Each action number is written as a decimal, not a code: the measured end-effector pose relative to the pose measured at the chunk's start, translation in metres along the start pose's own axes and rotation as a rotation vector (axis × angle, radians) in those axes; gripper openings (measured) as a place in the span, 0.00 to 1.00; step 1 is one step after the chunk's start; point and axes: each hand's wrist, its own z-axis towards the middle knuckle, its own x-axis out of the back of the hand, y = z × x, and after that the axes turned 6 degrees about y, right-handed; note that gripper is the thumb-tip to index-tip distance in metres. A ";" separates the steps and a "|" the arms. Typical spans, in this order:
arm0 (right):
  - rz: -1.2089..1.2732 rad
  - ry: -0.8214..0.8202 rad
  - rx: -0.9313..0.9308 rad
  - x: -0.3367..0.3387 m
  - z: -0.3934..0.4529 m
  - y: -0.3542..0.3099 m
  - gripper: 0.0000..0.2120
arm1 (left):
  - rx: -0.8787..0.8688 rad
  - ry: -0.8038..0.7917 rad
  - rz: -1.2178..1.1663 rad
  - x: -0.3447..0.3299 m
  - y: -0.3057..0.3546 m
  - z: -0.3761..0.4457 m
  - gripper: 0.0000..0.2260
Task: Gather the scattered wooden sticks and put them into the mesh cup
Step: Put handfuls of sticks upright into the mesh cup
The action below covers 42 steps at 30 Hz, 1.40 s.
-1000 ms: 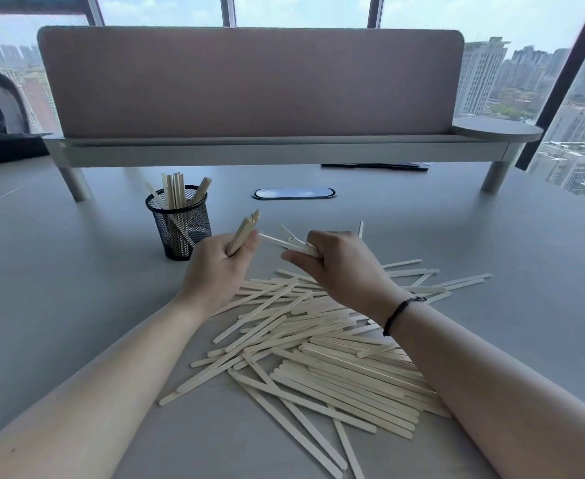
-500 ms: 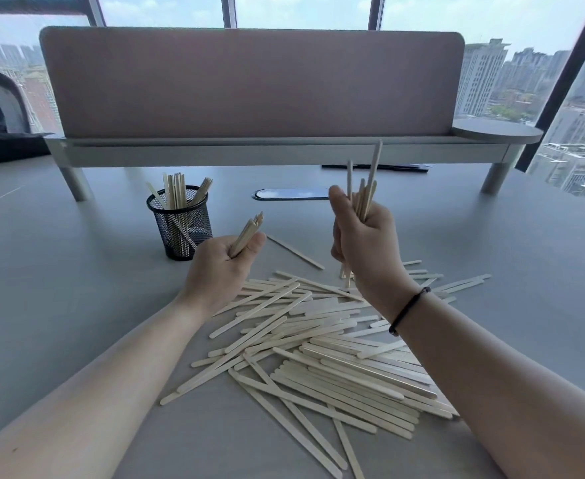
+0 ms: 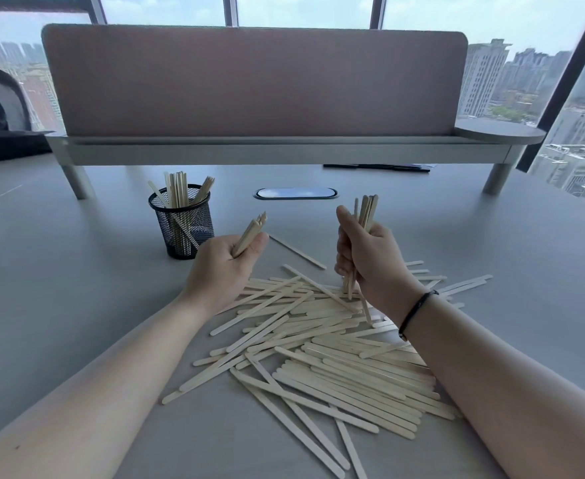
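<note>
Sticks [image 3: 318, 344] lie criss-crossed in a loose heap on the grey table [image 3: 77, 288], most with long axes running left to right. Left hand [image 3: 223, 267] grips a short bundle [image 3: 251, 231], its tips slanting up and to the right. Right hand [image 3: 370, 261] clasps a near-upright bundle [image 3: 365, 210], its lower ends reaching the heap. Mesh cup [image 3: 184, 226], far left, holds upright sticks. Palm-hidden stick middles cannot be seen.
</note>
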 end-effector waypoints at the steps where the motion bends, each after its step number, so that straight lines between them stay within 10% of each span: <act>1: -0.011 -0.014 -0.004 -0.001 -0.001 0.000 0.22 | -0.002 -0.002 0.001 0.000 0.000 0.000 0.35; 10: -0.358 -0.037 0.289 -0.015 -0.013 -0.020 0.29 | 0.005 0.011 -0.015 0.000 0.000 0.000 0.31; 16: -1.369 -0.219 0.425 -0.016 -0.017 0.007 0.29 | 0.031 0.054 -0.007 0.001 0.001 0.001 0.30; 42: -1.337 -0.427 0.222 -0.024 -0.017 -0.002 0.15 | 0.048 0.159 -0.080 0.004 0.001 0.003 0.33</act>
